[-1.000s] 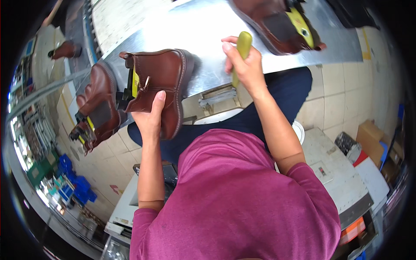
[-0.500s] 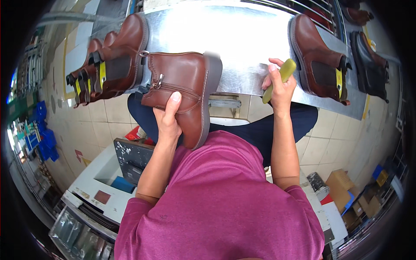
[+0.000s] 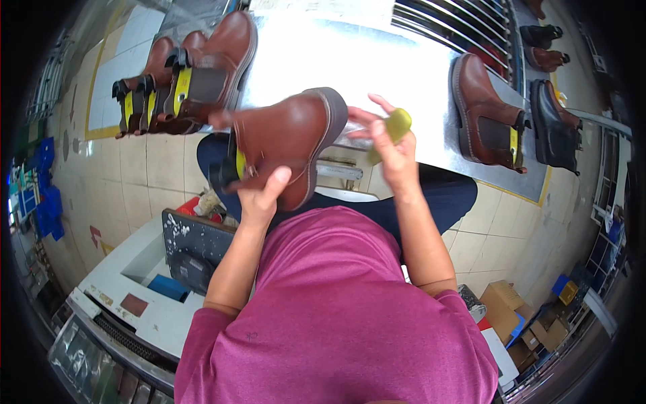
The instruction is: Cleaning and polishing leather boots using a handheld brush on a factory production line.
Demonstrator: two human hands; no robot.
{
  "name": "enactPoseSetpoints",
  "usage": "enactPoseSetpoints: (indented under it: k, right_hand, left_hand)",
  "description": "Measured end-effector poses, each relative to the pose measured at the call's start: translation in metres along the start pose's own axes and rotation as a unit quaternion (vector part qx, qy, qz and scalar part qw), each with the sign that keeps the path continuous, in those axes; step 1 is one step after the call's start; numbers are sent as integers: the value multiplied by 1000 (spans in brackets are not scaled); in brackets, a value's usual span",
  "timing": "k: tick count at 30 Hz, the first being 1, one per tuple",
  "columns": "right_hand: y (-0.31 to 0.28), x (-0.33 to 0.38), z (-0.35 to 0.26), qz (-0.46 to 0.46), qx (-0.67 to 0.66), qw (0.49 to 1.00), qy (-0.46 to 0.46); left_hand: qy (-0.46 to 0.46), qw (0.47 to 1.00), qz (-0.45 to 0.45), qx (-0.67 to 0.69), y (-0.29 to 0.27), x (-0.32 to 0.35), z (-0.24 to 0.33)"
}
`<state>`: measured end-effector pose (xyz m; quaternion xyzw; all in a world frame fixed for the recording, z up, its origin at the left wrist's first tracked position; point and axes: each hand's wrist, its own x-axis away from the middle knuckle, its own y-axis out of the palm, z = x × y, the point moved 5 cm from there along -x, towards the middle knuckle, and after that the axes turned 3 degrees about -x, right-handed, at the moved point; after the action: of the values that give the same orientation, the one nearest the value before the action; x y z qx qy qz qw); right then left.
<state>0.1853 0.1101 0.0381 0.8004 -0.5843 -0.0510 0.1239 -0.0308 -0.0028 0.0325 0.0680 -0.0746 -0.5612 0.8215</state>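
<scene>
A brown leather ankle boot [image 3: 286, 131] lies tilted above my lap, its dark sole turned to the right. My left hand [image 3: 262, 200] is closed on its shaft, with the thumb on the leather. The boot's opening, with a yellow strip and black tab, points left and is blurred. My right hand [image 3: 397, 151] holds a yellow-green tool or pad [image 3: 398, 124] between thumb and palm; I cannot make out its exact kind. Some fingers of that hand reach out toward the boot's sole, smeared by motion.
Several brown boots [image 3: 225, 50] stand on the left of the metal table [image 3: 377, 57]. Another brown boot [image 3: 481, 111] and a black boot [image 3: 552, 124] stand on the right. Behind lies a metal roller rack [image 3: 464, 27]. A grey machine [image 3: 134, 283] is at lower left, cardboard boxes [image 3: 505, 303] at lower right.
The boot has turned in my left hand, so its zip side no longer faces up. My right hand has moved left with the yellow-green thing, close to the sole.
</scene>
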Motion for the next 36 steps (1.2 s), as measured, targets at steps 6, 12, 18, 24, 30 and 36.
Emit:
enactPoseSetpoints:
  k: [6,12,18,24,30,36]
  right_hand:
    - [35,-2,-3,-12,-84,995,55]
    - [38,2,-6,-57,-120,990,50]
    - [31,4,2,-63,-156,984,51]
    - [14,-5,12,0,-79,993,92]
    - [-27,-36,19,101,82,989,64]
    - [-83,-28,35,167,86,981,43]
  left_hand:
    - [135,965,-98,-203,-7,1,21]
    - [326,881,-134,-316,-18,3,18]
    - [338,872,-132,-328,-15,6,20]
    - [246,913,-75,-317,14,-8,37]
    - [66,967,51,-242,57,-81,21]
    - [50,968,83,-230,102,-133,17]
